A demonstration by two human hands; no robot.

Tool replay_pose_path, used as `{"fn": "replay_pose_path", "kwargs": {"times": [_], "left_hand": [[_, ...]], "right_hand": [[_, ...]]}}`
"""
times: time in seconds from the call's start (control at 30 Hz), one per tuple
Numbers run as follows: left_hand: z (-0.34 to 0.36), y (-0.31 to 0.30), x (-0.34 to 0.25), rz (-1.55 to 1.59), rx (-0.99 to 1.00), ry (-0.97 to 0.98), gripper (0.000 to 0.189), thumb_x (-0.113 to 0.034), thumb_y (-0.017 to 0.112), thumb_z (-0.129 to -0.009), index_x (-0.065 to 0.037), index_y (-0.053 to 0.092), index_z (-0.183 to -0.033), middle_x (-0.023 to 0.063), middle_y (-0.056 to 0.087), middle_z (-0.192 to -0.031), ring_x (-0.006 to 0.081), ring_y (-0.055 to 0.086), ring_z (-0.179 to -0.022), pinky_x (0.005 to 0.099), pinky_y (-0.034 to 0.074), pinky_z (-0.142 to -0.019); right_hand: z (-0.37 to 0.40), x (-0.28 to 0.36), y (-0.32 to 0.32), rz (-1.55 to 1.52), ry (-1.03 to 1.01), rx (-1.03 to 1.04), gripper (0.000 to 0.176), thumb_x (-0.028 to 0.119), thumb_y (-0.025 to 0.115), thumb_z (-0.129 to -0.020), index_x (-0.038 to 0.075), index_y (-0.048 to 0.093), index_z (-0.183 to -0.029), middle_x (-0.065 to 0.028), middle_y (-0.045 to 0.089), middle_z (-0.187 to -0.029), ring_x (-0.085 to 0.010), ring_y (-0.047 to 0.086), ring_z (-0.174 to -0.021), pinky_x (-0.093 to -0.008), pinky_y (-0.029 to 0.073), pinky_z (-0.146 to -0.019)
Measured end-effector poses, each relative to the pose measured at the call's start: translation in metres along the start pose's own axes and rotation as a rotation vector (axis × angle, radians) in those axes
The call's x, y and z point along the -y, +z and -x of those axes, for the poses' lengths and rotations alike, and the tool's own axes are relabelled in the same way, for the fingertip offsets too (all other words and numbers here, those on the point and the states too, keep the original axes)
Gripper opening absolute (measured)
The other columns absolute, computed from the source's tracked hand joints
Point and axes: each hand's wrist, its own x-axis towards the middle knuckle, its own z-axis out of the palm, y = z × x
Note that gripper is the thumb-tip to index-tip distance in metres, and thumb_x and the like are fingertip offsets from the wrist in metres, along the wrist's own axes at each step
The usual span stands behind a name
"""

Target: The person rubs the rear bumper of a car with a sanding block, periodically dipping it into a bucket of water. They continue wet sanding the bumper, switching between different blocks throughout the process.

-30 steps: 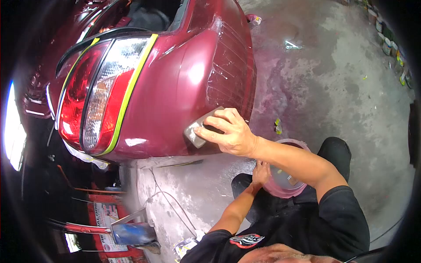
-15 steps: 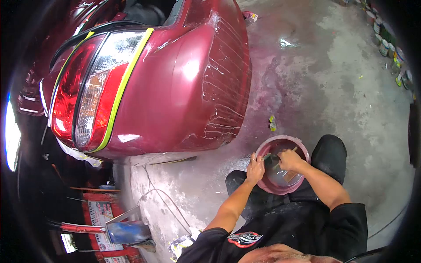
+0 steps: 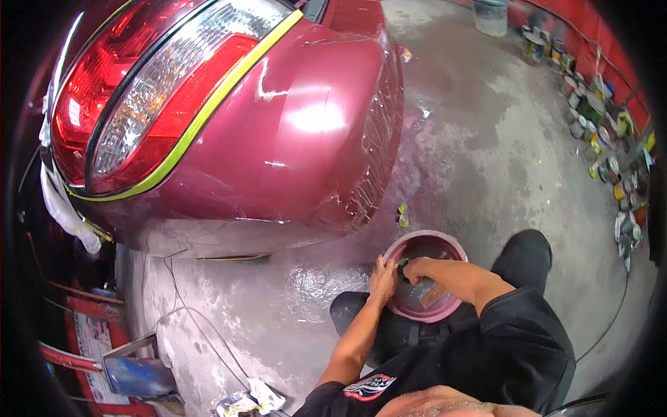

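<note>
A round pink basin [image 3: 456,244] with liquid in it stands between my knees. My left hand [image 3: 383,279] is closed at its left rim, fingers at the edge. My right hand [image 3: 415,270] reaches into the basin, fingers curled, close beside the left hand. A small dark green piece [image 3: 401,265] shows between the two hands; I cannot tell which hand holds it. A flat brown rectangular piece [image 3: 433,295] lies in the basin near the right side.
The maroon car bumper [image 3: 306,153], with a tail light [image 3: 167,90] edged in yellow tape, looms ahead on the left. Paint cans [image 3: 578,125] line the red wall at right. A cable [image 3: 201,320] and crumpled paper [image 3: 253,397] lie on the floor at left.
My right hand has moved left across the basin to beside my left hand. The view has shifted, bringing the tail light closer and more paint cans into sight.
</note>
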Motion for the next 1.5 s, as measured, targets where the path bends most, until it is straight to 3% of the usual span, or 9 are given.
{"fn": "replay_pose_path", "kwargs": {"times": [0.47,0.57,0.63,0.77,0.93,1.13,1.23,1.3,1.5], "left_hand": [[-0.004,0.014,-0.041,-0.178,-0.100,-0.460,0.022,-0.028,0.057,-0.094,-0.017,0.065,-0.111,0.0242,0.052,-0.126,0.0454,0.061,-0.101,0.0551,0.053,-0.082],[-0.009,0.034,-0.056,-0.170,-0.154,-0.691,0.021,-0.031,0.060,-0.092,-0.018,0.071,-0.105,0.0220,0.053,-0.128,0.0421,0.059,-0.106,0.0532,0.052,-0.085],[-0.016,0.024,-0.070,-0.415,-0.147,-0.650,0.023,-0.033,0.061,-0.091,-0.021,0.074,-0.106,0.0184,0.055,-0.127,0.0394,0.056,-0.114,0.0500,0.048,-0.093],[-0.024,0.024,-0.060,-0.299,0.025,-0.869,0.030,-0.040,0.062,-0.089,-0.025,0.075,-0.111,0.0150,0.054,-0.131,0.0380,0.052,-0.121,0.0495,0.040,-0.103],[-0.026,0.015,-0.062,-0.193,0.058,-0.859,0.033,-0.043,0.061,-0.088,-0.028,0.074,-0.115,0.0175,0.049,-0.138,0.0411,0.047,-0.127,0.0530,0.037,-0.107],[-0.017,-0.016,-0.087,-0.360,0.047,-0.649,0.036,-0.036,0.055,-0.092,-0.015,0.070,-0.118,0.0219,0.032,-0.155,0.0461,0.037,-0.137,0.0600,0.033,-0.109],[-0.016,-0.037,-0.079,-0.248,-0.095,-0.485,0.033,-0.032,0.051,-0.094,-0.007,0.066,-0.111,0.0277,0.055,-0.134,0.0454,0.054,-0.122,0.0574,0.042,-0.101],[-0.024,-0.043,-0.061,0.047,-0.203,-0.703,0.033,-0.032,0.051,-0.096,-0.002,0.062,-0.105,0.0292,0.067,-0.103,0.0451,0.065,-0.099,0.0548,0.050,-0.087],[-0.052,-0.083,-0.068,0.162,-0.611,-0.704,0.050,-0.047,0.067,-0.089,0.001,0.058,-0.100,0.0251,0.068,-0.086,0.0432,0.068,-0.085,0.0499,0.051,-0.073]], "right_hand": [[-0.066,-0.061,0.022,0.153,-0.311,0.300,0.036,0.013,0.069,-0.066,0.011,0.077,-0.101,-0.0131,0.074,-0.100,-0.0263,0.070,-0.093,-0.0442,0.055,-0.077],[-0.182,-0.072,0.118,0.483,-0.722,0.362,0.034,0.012,0.067,-0.067,0.010,0.076,-0.099,-0.0140,0.073,-0.099,-0.0259,0.069,-0.089,-0.0451,0.054,-0.076],[-0.152,-0.095,0.103,-0.444,-0.766,0.401,0.033,0.012,0.066,-0.066,0.008,0.076,-0.097,-0.0146,0.073,-0.098,-0.0266,0.069,-0.087,-0.0466,0.053,-0.075],[-0.055,-0.049,0.026,0.139,-0.582,0.416,0.034,0.013,0.063,-0.067,0.006,0.075,-0.097,-0.0151,0.073,-0.099,-0.0281,0.069,-0.087,-0.0467,0.053,-0.075],[-0.117,-0.079,0.054,0.132,-0.727,0.227,0.035,0.022,0.067,-0.072,0.012,0.074,-0.105,-0.0197,0.071,-0.107,-0.0312,0.068,-0.100,-0.0421,0.051,-0.084],[-0.027,-0.077,-0.028,0.048,-0.778,0.063,0.055,0.023,0.059,-0.076,0.001,0.059,-0.127,-0.0247,0.067,-0.114,-0.0358,0.066,-0.104,-0.0443,0.051,-0.090],[-0.006,-0.065,-0.061,-0.121,-0.789,-0.032,0.055,0.028,0.059,-0.081,0.000,0.057,-0.129,-0.0252,0.063,-0.123,-0.0364,0.062,-0.112,-0.0435,0.048,-0.096],[0.009,-0.050,-0.097,-0.233,-0.743,-0.028,0.058,0.034,0.060,-0.088,0.000,0.053,-0.134,-0.0251,0.058,-0.131,-0.0360,0.057,-0.121,-0.0419,0.044,-0.101],[0.014,-0.040,-0.144,-0.474,-0.777,-0.056,0.057,0.035,0.059,-0.091,0.000,0.052,-0.136,-0.0248,0.058,-0.131,-0.0356,0.056,-0.122,-0.0413,0.044,-0.101]]}}
